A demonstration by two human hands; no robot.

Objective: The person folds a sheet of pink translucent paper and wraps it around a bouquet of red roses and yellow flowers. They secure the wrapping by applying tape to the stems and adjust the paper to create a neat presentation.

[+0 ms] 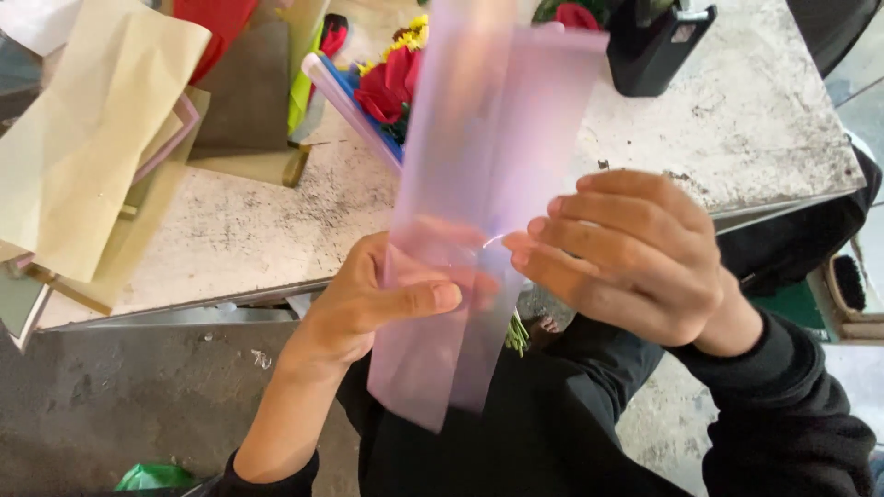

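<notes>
A long strip of translucent pink wrapping film (488, 156) stands upright in front of me, folded lengthwise. My left hand (368, 299) grips its lower part, thumb across the front. My right hand (626, 258) pinches the strip's right edge with the fingertips at about the same height. Behind the film lies a bouquet with red flowers (387, 85) and yellow ones (410, 37) on the worn grey table (737, 120).
Beige and olive paper sheets (92, 138) are stacked at the table's left. A black holder (654, 41) stands at the back right. Green stems (517, 333) hang below the table edge. A green bag (152, 476) lies on the floor, and a brush (849, 281) at the right.
</notes>
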